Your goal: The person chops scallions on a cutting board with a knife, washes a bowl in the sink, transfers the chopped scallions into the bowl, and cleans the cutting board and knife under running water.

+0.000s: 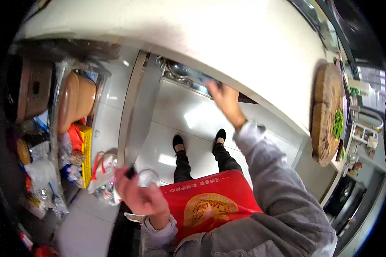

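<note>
My right hand [225, 100] reaches to the front of an open drawer [188, 83] under the counter, its thumb spread and its other fingertips partly hidden. Shiny metal items [180, 68] lie in the drawer. At the lower left, my left hand [141, 192] is blurred, its fingers curled by a small black object [131, 172] that I cannot make out. A round clear thing [148, 176] shows just behind that hand. Below and between the hands is a red apron [214, 205] with a gold round print.
The white counter [244, 38] spans the top, with a round wooden board [324, 115] and chopped greens [338, 124] at right. Shelves with a tan container [79, 96], bags and a yellow box [86, 154] stand left. An upright panel [141, 100] is beside the drawer.
</note>
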The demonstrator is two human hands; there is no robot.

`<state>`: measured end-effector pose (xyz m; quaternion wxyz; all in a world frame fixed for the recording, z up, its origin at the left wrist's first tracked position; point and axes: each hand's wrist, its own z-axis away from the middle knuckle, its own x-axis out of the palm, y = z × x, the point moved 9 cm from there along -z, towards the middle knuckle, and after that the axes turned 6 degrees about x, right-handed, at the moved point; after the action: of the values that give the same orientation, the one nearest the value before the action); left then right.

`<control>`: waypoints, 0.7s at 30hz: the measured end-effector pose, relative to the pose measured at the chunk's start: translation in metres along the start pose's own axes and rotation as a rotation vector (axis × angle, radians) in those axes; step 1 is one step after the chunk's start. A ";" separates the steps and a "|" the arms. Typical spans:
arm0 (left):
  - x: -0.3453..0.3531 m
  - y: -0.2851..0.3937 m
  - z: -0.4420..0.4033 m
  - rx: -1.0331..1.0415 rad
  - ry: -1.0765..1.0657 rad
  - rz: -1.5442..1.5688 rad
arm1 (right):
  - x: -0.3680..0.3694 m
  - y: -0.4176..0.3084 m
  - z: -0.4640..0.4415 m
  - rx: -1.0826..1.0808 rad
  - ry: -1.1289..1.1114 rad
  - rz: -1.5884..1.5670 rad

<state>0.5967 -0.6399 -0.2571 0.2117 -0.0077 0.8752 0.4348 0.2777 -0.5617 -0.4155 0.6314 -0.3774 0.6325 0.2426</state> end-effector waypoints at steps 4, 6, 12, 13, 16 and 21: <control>-0.007 -0.058 -0.003 -0.453 0.029 -0.007 | -0.100 -0.035 0.104 -0.207 0.200 -0.516; -0.002 -0.069 0.000 -0.465 -0.004 0.091 | -0.132 -0.038 0.145 -0.224 0.131 -0.558; 0.017 -0.041 0.018 -0.567 -0.082 -0.011 | -0.251 -0.021 0.182 -0.204 0.303 -0.627; 0.024 -0.031 0.021 -0.559 -0.104 -0.054 | -0.269 -0.012 0.185 -0.154 0.338 -0.661; 0.054 -0.004 0.045 -0.654 -0.078 0.098 | -0.324 0.027 0.198 0.004 0.469 -0.707; 0.117 0.100 0.048 -0.647 -0.098 0.328 | -0.407 0.178 0.255 0.316 0.985 -0.710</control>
<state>0.4881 -0.5212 -0.2512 0.1673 0.0868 0.6710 0.7171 0.2612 -0.1858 -0.0679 0.3560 -0.5340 0.7137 -0.2807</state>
